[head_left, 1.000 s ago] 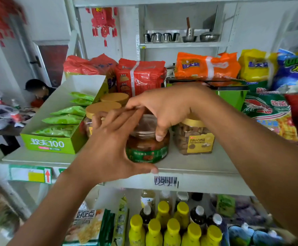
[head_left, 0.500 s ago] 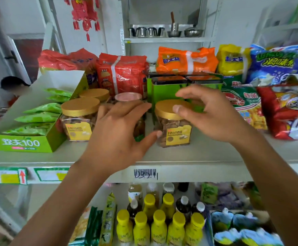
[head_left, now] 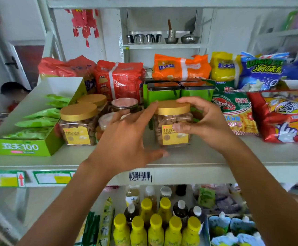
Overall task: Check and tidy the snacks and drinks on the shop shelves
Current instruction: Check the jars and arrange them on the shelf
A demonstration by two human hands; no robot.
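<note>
Gold-lidded biscuit jar (head_left: 173, 128) stands ctr of pale grey shelf (head_left: 198, 158), in front of green tins (head_left: 162, 95). Right grip (head_left: 210, 125) clasps jar at lid & label; left grip (head_left: 127, 139) splayed, released, beside it. White-walled shop.

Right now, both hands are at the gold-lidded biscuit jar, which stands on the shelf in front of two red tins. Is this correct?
Not quite. In the head view the two tins behind the biscuit jar are green, not red. The rest holds: left hand and right hand are both at this gold-lidded jar on the shelf.
</note>
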